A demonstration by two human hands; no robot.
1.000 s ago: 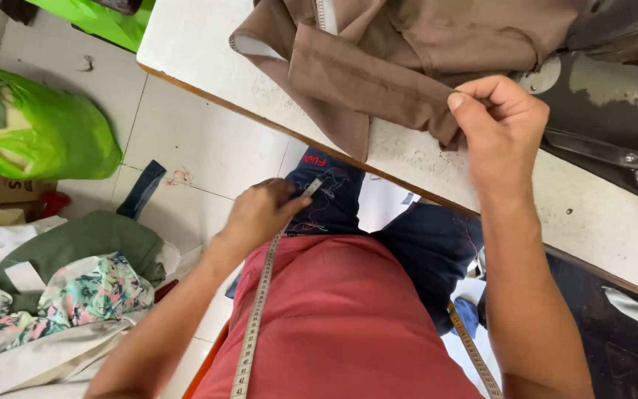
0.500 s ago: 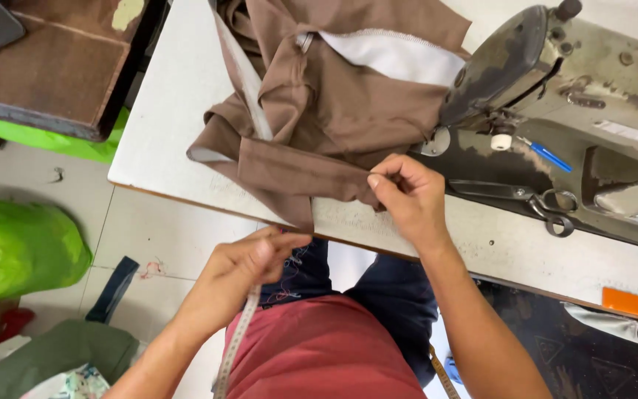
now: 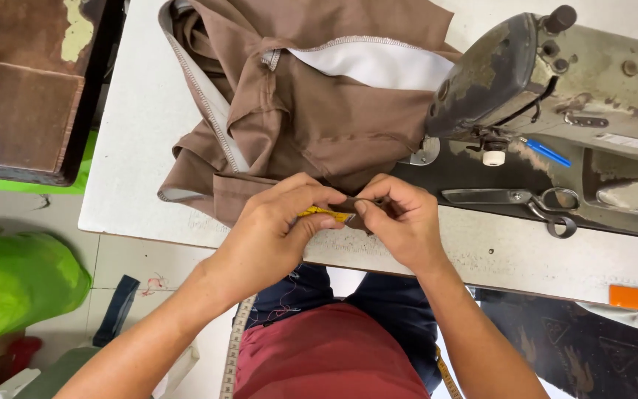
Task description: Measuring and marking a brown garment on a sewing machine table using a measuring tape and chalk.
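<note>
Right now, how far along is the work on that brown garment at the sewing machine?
Done: the brown garment already shows a stitched edge and white lining, and lies bunched on the table. In hand: the left hand presses a yellow tape measure to the fabric edge while the right hand pinches it. Left: the edge is not under the sewing machine; the scissors lie untouched.

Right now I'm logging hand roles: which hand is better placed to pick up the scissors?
Probably the right hand: it is nearer the scissors lying to its right, while the left hand pinches the yellow tape measure.
</note>
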